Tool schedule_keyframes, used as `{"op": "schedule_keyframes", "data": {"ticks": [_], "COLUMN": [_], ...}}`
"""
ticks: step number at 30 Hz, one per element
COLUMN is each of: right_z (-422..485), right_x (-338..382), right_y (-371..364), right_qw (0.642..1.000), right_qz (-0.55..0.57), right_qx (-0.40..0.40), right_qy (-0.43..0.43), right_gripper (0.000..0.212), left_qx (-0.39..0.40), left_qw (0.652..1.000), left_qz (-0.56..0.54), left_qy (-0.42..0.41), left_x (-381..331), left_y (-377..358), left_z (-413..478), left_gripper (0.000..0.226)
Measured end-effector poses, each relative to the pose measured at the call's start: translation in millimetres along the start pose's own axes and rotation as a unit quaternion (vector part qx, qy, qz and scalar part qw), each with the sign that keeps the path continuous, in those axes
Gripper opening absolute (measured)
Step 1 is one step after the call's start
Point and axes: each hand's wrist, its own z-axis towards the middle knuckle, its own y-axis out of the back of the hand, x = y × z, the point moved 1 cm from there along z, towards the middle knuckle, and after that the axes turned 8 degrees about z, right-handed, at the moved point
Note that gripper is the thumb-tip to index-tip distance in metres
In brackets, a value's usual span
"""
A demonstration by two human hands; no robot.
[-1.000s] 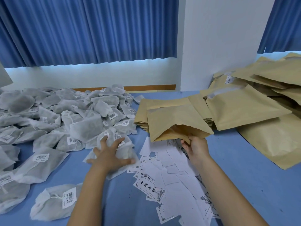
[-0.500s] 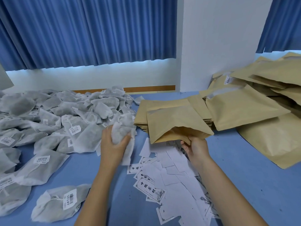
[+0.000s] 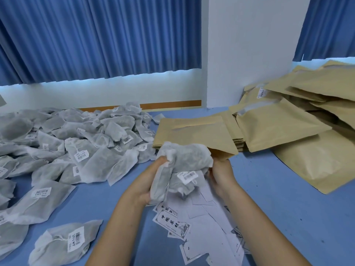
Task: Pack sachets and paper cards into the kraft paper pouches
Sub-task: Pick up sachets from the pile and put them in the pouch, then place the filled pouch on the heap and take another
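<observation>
Head view: just below centre, the left hand [image 3: 147,182] grips a bunch of grey sachets [image 3: 187,160]. Its fingers curl round the bunch's left side, and one barcode label faces up at the bunch's 5 o'clock. The right hand [image 3: 222,176] is at 3 o'clock of the bunch and touches it. Its fingertips are hidden behind the sachets and under the pouch's lip, so I cannot tell whether it grips anything. The pouch [image 3: 199,135] lies tilted at 12 o'clock of the hands, its mouth gaping toward the right hand. The top of the bunch sits right at that mouth, not visibly inside. This pouch rests on a stack [image 3: 239,144] of flat ones. Under both wrists, at 6 o'clock, white cards [image 3: 207,214] lie scattered, some printed side up. A loose heap [image 3: 80,143] of sachets covers the table from 9 to 10 o'clock, with a single one near 7 o'clock. At 2 to 3 o'clock a pile [image 3: 311,120] of bigger kraft pouches leans against the wall [image 3: 249,50]. The table [image 3: 288,212] is blue, and blue curtains [image 3: 96,39] hang at 11 and 1 o'clock.
</observation>
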Motion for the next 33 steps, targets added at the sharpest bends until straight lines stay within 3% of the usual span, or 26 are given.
{"op": "schedule_keyframes", "data": {"ticks": [1,4,7,11,15,17,18,21,25,28,30,32,33], "right_z": [2,6,6,5,8,11,12,14,12,11,10,7,5], "right_x": [-2,-4,-3,-1,-4,-4,-2,4,3,-1,-4,-6,-8], "right_y": [1,6,8,3,1,6,9,18,17,15,10,2,-2], "right_qw": [1.000,0.994,0.986,0.988,0.994,0.996,0.997,0.998,0.996,0.995,0.991,0.989,0.992], "right_qz": [-0.014,-0.095,-0.142,-0.121,-0.095,-0.081,-0.063,-0.052,-0.075,-0.093,-0.125,-0.143,-0.119], "right_qx": [-0.003,-0.039,-0.045,0.008,0.017,-0.010,-0.027,-0.043,-0.045,-0.027,-0.023,-0.002,0.018], "right_qy": [0.012,0.048,0.069,0.099,0.049,0.046,0.037,0.016,0.016,0.027,0.042,0.043,0.037], "right_gripper": [0.024,0.032,0.033,0.032,0.025,0.022,0.020,0.019,0.020,0.021,0.024,0.027,0.025], "left_qx": [0.033,-0.027,0.058,0.077,0.113,0.081,0.032,-0.063,-0.068,-0.102,-0.134,-0.111,-0.081], "left_qw": [0.999,0.998,0.981,0.989,0.981,0.993,0.997,0.953,0.915,0.890,0.910,0.967,0.990], "left_qz": [-0.016,-0.052,-0.179,-0.129,-0.154,-0.083,0.013,0.261,0.368,0.418,0.376,0.219,0.111], "left_qy": [-0.002,-0.002,0.049,0.018,0.019,-0.026,-0.067,-0.139,-0.149,-0.150,-0.112,-0.063,-0.043], "left_x": [2,-5,-14,-17,-19,-20,-19,-16,-14,-16,-19,-22,-24], "left_y": [-3,-16,-27,-43,-56,-55,-52,-42,-36,-37,-36,-39,-42], "left_z": [5,18,24,31,34,38,41,39,37,39,45,53,57], "left_gripper": [0.025,0.024,0.016,0.025,0.028,0.020,0.022,0.014,0.026,0.023,0.014,0.007,0.020]}}
